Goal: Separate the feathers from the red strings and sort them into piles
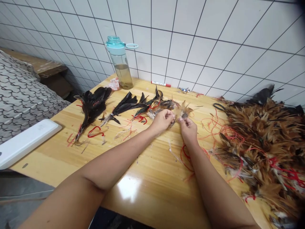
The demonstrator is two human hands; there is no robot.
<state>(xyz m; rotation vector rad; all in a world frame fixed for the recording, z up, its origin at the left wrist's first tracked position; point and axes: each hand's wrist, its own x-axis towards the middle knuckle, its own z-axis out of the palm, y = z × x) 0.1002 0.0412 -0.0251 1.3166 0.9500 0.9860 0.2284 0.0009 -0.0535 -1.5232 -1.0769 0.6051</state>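
Observation:
Both my hands meet near the middle of the wooden table (147,178). My left hand (162,120) is closed in a pinch on a small bunch of brown feathers (183,111). My right hand (188,128) is closed too, its fingertips pinching the same bunch from the right. Several bundles of black feathers (92,105) tied with red string lie in a row to the left of my hands. A large heap of brown feathers (262,143) with red strings covers the table's right side.
A clear water bottle (121,63) with a teal lid stands at the back by the tiled wall. A red-capped marker (161,84) lies near it. A white flat object (26,141) overhangs the table's left edge. Loose red strings (95,132) are scattered about.

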